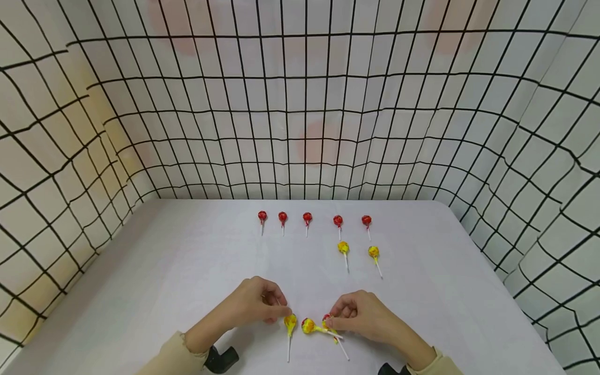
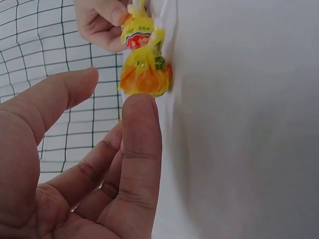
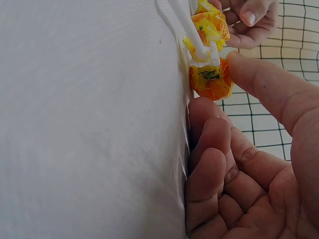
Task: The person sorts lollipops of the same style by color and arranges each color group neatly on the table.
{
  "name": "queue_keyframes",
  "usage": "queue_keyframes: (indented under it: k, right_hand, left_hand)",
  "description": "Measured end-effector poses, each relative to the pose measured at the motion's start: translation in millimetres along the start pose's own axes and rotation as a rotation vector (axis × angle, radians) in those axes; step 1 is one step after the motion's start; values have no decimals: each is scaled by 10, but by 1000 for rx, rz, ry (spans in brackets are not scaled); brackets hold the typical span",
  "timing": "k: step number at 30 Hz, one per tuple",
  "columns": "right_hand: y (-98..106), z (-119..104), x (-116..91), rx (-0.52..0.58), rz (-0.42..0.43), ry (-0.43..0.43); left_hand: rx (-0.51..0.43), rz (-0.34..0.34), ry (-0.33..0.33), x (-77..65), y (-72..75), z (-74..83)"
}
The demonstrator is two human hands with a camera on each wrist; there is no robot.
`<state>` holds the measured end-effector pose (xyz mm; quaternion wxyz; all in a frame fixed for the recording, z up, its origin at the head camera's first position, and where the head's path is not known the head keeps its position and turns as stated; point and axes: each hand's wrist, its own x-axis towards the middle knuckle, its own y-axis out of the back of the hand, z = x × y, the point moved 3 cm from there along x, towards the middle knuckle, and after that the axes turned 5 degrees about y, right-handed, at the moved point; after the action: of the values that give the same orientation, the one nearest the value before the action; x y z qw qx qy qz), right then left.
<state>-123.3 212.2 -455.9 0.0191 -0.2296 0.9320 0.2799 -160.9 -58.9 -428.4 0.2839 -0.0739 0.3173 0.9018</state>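
Beige sleeves are extending over the white table, hands well apart. Left hand, thumb and fingers parted, is bringing its index fingertip to one yellow lollipop; right hand is pinching a second yellow lollipop. Between them, a third yellow lollipop is lying. Five red lollipops are lining the far edge.

Three lollipops in yellow wrappers, on white sticks, are seen lying near. The left lollipop, its stick pointed near, is met at its head by the left hand. The right lollipop, partly hidden, is pinched by the right hand and crossed by the stick of the middle lollipop.
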Motion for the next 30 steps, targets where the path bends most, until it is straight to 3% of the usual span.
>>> queue_keyframes:
  k: [13, 30]
  right_hand:
    - [-7, -8, 29, -20, 5, 3]
    - [-9, -19, -2, -11, 7, -9]
  left_hand:
    - [-65, -16, -8, -68, -108, -128]
    - [-105, -8, -4, -69, -150, -122]
